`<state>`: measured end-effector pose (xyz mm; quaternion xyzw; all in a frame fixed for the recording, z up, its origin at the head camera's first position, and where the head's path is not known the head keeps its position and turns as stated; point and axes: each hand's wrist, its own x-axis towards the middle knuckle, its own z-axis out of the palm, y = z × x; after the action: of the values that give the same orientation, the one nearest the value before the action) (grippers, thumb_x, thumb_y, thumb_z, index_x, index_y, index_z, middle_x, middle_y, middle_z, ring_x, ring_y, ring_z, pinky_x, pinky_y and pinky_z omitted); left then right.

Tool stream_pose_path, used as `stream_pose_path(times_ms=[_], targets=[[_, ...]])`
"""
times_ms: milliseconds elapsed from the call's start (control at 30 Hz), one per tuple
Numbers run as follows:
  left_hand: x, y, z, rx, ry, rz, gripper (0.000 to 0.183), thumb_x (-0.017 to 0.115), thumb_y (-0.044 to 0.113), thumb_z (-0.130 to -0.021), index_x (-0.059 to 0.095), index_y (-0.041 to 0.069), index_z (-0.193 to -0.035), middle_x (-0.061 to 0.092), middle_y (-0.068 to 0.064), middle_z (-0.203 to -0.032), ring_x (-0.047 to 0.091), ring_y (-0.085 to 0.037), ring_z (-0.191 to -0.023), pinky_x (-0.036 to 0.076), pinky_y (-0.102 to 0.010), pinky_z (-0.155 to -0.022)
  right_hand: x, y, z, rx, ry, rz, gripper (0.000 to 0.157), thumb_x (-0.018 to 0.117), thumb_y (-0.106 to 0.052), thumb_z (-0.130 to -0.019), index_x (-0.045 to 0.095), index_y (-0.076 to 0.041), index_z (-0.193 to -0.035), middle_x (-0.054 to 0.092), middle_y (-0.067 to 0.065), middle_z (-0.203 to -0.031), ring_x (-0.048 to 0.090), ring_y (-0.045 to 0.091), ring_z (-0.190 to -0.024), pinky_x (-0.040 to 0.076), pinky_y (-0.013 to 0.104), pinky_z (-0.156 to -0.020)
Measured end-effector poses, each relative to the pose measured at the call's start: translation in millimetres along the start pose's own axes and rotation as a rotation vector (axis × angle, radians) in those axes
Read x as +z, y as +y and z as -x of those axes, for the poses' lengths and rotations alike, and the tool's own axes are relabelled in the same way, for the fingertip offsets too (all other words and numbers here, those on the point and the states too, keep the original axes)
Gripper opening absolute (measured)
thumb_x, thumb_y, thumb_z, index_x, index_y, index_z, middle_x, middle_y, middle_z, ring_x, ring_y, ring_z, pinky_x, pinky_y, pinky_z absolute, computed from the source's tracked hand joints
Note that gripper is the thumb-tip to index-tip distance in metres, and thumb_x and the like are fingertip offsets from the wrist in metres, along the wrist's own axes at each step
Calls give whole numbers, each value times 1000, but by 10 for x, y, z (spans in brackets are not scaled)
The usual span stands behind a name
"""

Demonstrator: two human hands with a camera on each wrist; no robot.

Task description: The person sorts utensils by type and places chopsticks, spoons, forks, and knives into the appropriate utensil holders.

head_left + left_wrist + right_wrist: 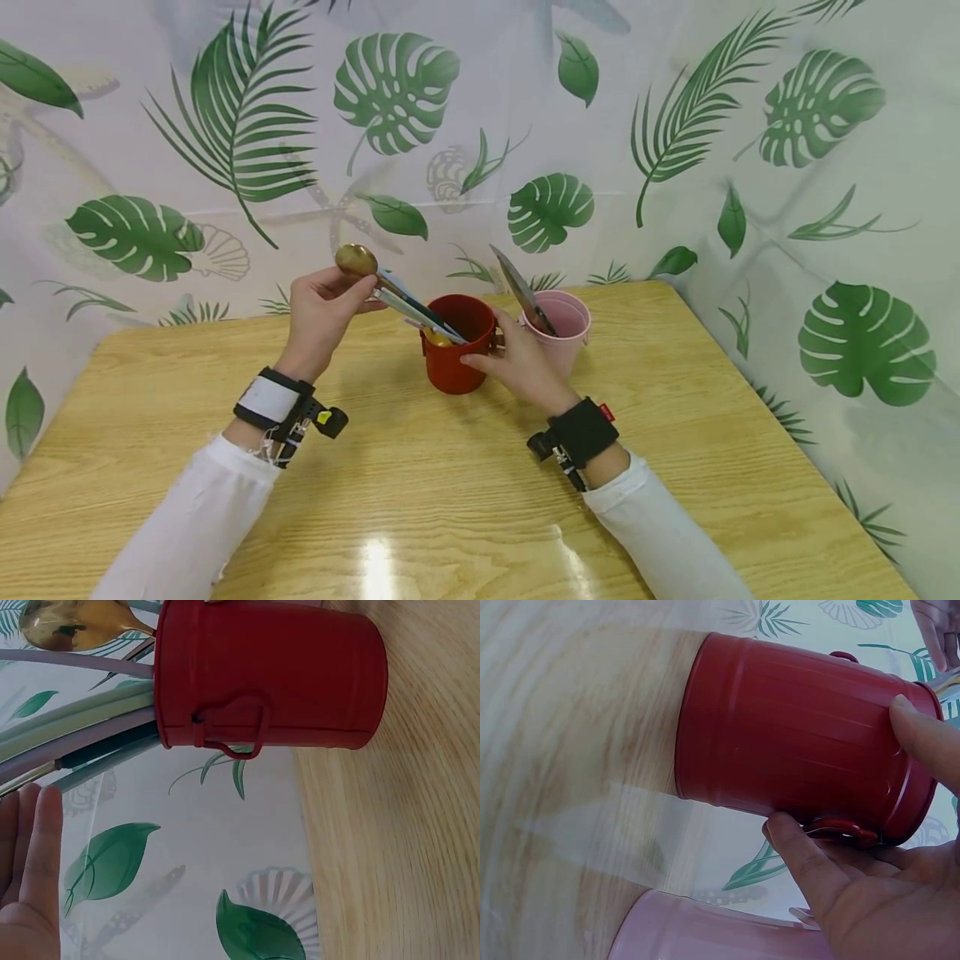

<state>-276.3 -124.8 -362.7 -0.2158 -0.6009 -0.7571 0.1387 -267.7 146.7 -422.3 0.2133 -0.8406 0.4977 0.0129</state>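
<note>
My left hand (318,321) pinches a gold spoon (356,259) with a dark green handle near its neck, bowl up. Its handle (112,746) slants down into a red bucket (455,371), alongside several pale handles (82,716). Whether the fingers also hold some of these, I cannot tell. Another gold spoon bowl (75,624) pokes out at the rim. My right hand (525,362) grips the red bucket, thumb on its front near the rim and the other fingers round the side by a small red handle (844,831).
Close to the right of the red bucket stands a pink bucket (573,317), with a broad pointed blade (513,279) sticking up from it. Both stand on a wooden table (420,492). A leaf-patterned cloth (465,100) hangs behind the table and along its right side.
</note>
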Motion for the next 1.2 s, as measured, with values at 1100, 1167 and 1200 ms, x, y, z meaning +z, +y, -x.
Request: stream_pose_path(times_ms=[1100,1167,1200], targets=[[40,-400,59,-105,-308,-500,18,67,2,-91,74,-6,-105,74,-26,-99,71,-30,-87,64,-32,-64,-54,-369,106,2,0,-37,71,74,-2,-84,36,10,-143,49,32,-139,49,47,-123,44,62,-101],[47,-410,63,-110,-313,-507,18,68,3,-91,74,-6,-104,74,-25,-99,71,-29,-87,64,-32,-63,-55,-361,106,1,0,-32,71,74,-2,-85,36,11,-143,49,32,-139,49,47,-123,44,62,-101],[49,-409,67,-113,-313,-512,18,68,3,-91,75,-6,-104,74,-25,-100,71,-29,-86,64,-31,-63,-56,-360,107,1,0,-31,71,74,-2,-85,36,10,-143,49,32,-139,49,46,-124,44,62,-101]])
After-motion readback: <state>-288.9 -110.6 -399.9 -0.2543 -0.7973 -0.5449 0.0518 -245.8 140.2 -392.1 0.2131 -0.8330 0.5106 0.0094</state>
